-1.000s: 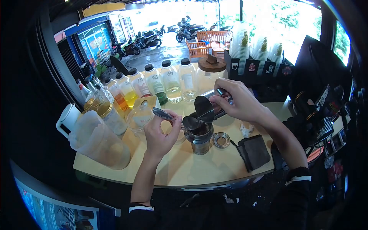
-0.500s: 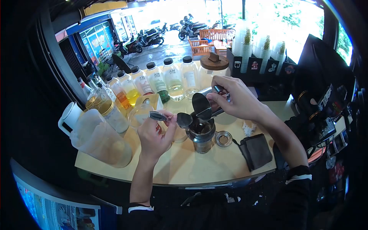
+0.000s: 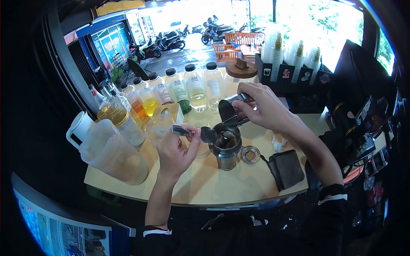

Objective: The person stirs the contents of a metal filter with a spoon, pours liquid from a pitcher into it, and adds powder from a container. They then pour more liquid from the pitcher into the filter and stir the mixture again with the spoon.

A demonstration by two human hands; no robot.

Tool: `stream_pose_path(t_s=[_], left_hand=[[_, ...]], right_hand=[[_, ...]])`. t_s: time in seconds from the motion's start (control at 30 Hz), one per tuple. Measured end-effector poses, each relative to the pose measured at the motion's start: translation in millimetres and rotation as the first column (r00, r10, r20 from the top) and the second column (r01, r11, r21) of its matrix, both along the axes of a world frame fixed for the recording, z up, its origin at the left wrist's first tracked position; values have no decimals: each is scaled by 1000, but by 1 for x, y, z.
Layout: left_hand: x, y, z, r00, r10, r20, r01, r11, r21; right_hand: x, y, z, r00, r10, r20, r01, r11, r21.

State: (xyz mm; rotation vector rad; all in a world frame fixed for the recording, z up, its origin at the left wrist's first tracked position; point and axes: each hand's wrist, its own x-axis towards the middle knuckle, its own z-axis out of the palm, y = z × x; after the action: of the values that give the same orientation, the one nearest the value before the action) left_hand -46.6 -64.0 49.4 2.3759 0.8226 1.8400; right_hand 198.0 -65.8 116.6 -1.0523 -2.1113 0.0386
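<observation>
Spoon (image 3: 200, 133) in left hand (image 3: 175, 149) at steel cup (image 3: 225, 147) rim; right hand (image 3: 260, 106) tilts jigger (image 3: 228, 110).

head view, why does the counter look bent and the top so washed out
Head view: a fisheye lens bows the counter edge and blackens the corners; daylight behind the stacked cups blows out the top. The left hand with its spoon and the right hand are evenly lit and fairly sharp.
</observation>
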Motion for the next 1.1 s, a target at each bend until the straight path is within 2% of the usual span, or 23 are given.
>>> stream_pose_path(t_s=[0.2,0.3,0.4,0.47,0.5,0.57,0.7,0.77,1.0,1.1], left_hand=[[2,0,1,1000,25,-10,-25,999,46],[3,-1,2,1000,24,-1,-24,998,64],[3,-3,2,1000,27,-9,-26,997,69],[2,-4,3,999,25,-22,-24,997,70],[2,-5,4,999,26,-21,-25,997,70],[2,-6,5,999,20,-37,-16,996,92],[1,-10,7,999,12,-46,-7,994,105],[0,-13,8,998,26,-51,-21,996,86],[-2,-17,8,997,40,-66,-35,997,75],[-1,-18,8,998,37,-56,-33,997,64]], right_hand=[[7,-9,5,999,-32,-11,32,999,-24],[10,-17,10,994,-95,61,98,994,-48],[10,-22,10,998,-58,-17,57,997,-46],[9,-23,9,983,-1,-183,-32,984,-176],[8,-23,9,983,0,-183,-32,984,-175],[5,-24,10,990,20,-140,-37,993,-114],[-3,-22,9,991,-2,-132,-18,988,-152],[-6,-19,7,998,19,-56,-25,994,-109],[-15,-10,1,995,69,-72,-71,997,-18],[-15,-10,2,999,35,-20,-35,999,11]])
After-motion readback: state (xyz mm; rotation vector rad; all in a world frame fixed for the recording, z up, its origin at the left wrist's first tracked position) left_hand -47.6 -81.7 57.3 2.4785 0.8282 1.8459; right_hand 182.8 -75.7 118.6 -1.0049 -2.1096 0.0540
